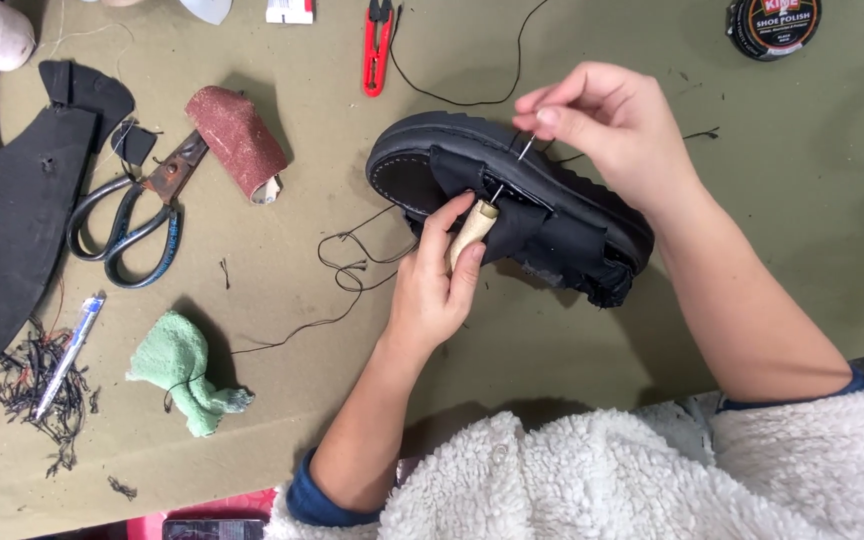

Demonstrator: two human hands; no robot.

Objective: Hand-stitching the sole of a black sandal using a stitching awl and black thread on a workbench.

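Centre of the bench (772, 260), a black sandal (512, 200) lies on its side. The left hand (437, 290) is wrapped around a wooden-handled awl (472, 232), tip in the strap. The right hand (612, 125) pinches a needle (526, 146) at the sole's edge, black thread (452, 98) trailing far. Best to keep the awl steady and the needle in line with its hole. Loose thread loops just left of the sandal could snag. Scissors (132, 225), a sandpaper roll (237, 140) and a green cloth (177, 365) sit well left; red snips (378, 45) are far.
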